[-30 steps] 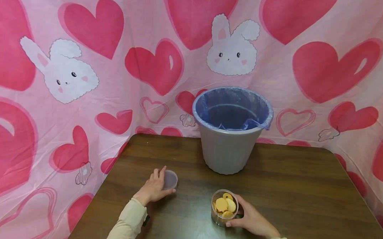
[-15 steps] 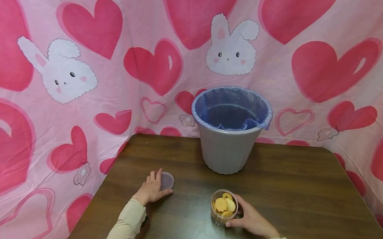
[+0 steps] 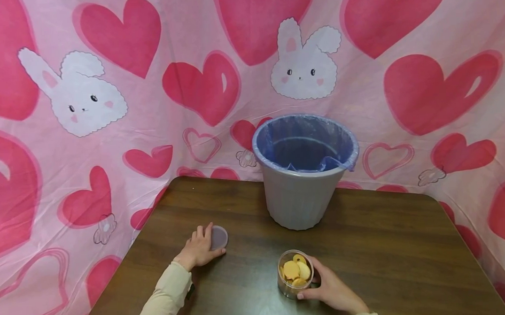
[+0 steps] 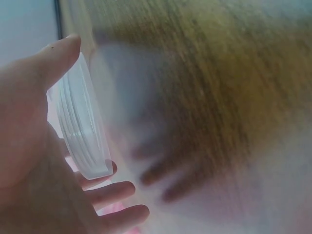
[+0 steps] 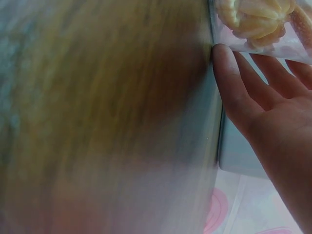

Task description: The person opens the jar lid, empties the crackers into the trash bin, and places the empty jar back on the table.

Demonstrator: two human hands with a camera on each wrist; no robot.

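My left hand [image 3: 200, 248] pinches a round, clear plastic lid [image 3: 219, 237] at the left of the table, thumb at one side and fingers at the other. The left wrist view shows the lid [image 4: 83, 122] edge-on close to the tabletop, gripped between thumb and fingertips. Toward the front middle stands a clear round jar [image 3: 287, 291] without a cover on it. Yellow-brown cookies [image 3: 292, 270] fill the jar, some round and one with a hole. My right hand [image 3: 332, 288] holds the jar from its right side, thumb on the near wall; its other fingers are partly hidden behind it.
A grey bin [image 3: 298, 198] with a blue plastic liner [image 3: 304, 127] stands at the back of the dark wooden table [image 3: 387, 245], behind the jar. Pink cloth [image 3: 196, 28] with hearts and rabbits hangs behind and along both sides of the table.
My left hand has slid slightly left with the lid, mostly in the first half second. The right hand and the jar have stayed in place.
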